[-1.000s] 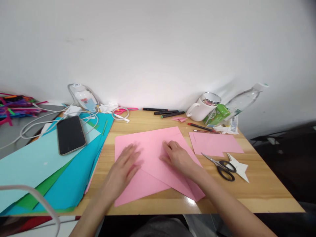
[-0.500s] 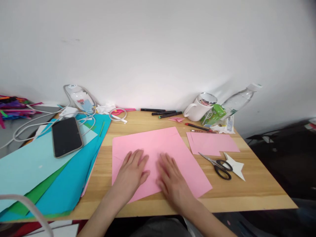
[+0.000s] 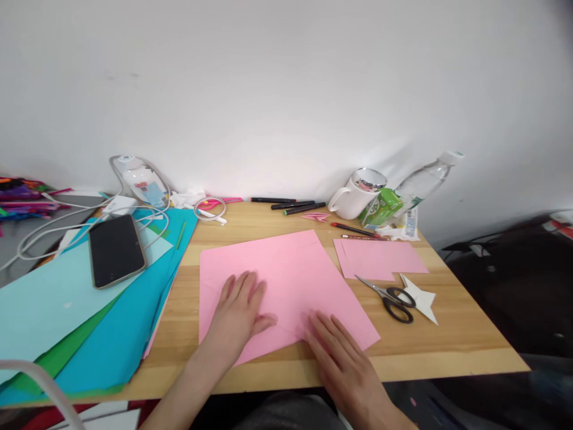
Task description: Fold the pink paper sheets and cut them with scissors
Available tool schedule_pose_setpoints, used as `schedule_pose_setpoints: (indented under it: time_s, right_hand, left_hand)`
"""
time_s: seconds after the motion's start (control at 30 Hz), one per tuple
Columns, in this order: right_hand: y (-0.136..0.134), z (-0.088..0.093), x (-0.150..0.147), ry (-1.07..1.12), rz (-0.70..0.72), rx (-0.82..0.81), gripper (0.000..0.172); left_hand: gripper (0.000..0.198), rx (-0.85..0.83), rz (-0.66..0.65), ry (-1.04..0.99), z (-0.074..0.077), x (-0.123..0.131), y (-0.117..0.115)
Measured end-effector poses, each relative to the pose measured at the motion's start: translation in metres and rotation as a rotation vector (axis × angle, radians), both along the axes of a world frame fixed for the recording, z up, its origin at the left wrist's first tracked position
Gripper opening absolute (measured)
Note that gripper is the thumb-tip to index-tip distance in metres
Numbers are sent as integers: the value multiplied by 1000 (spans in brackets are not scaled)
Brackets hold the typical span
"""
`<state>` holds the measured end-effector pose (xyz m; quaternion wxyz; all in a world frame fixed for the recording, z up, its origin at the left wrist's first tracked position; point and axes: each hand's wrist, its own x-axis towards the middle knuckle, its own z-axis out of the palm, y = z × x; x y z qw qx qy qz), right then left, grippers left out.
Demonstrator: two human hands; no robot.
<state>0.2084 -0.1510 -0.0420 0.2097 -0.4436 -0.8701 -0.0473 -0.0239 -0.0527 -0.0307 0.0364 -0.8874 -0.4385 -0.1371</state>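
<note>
Both hands lie open and flat, gripping nothing: the left hand [image 3: 239,310] pressing the pink paper sheet [image 3: 282,286] on the counter [image 3: 447,346], the right hand [image 3: 344,364] at its near edge.

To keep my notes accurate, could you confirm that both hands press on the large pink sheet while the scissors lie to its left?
Not quite: the head view shows the scissors to the right of the large pink sheet. The left hand and right hand do press on it.
</note>
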Motion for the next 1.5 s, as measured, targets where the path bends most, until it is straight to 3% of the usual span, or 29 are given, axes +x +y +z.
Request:
schedule_pose_setpoints:
  time_s: [0.23,0.37,0.47,0.57,0.63,0.77,0.87,0.93,1.0,1.07,1.2,1.3,1.4,1.5]
  right_hand:
    - [13,17,3,-91,63,-91,56]
    - [28,22,7,-126,146,-11,49]
    - [41,34,11,-93,195,106,40]
    - [55,61,19,-91,160,200,34]
    - [62,84,26,-115,78,225,41]
    - [64,130,44,-129,-109,486,47]
    - [56,146,55,-145,-231,590,55]
    - [48,142,63,-179,-280,566,56]
    - [41,124,77,-240,-328,503,60]
    - [35,96,95,-296,-343,407,59]
    - [21,28,132,-243,-339,307,43]
    - [11,-7,148,-233,-369,234,32]
    - [7,-15,149,-252,-464,215,33]
    - [10,-7,140,-283,-552,239,32]
  left_hand:
    - [63,-31,-48,-1,-4,-8,-3]
    - [61,-16,-74,-40,-4,-13,-6]
    - [72,44,-49,-123,7,-10,-16]
    - [88,122,-7,-212,21,-6,-30]
    - [99,116,-1,-238,24,-6,-37]
    - [119,-101,-51,-190,15,-15,-38]
    - [114,-221,-139,-81,4,-24,-33]
    - [100,-237,-160,-28,2,-26,-31]
    - [88,-234,-156,5,5,-26,-31]
    - [81,-223,-151,26,9,-25,-32]
    - [69,-218,-152,41,15,-24,-36]
    - [67,-235,-153,6,17,-26,-38]
    - [68,-260,-163,-53,20,-28,-39]
    - [65,-296,-158,-84,24,-28,-41]
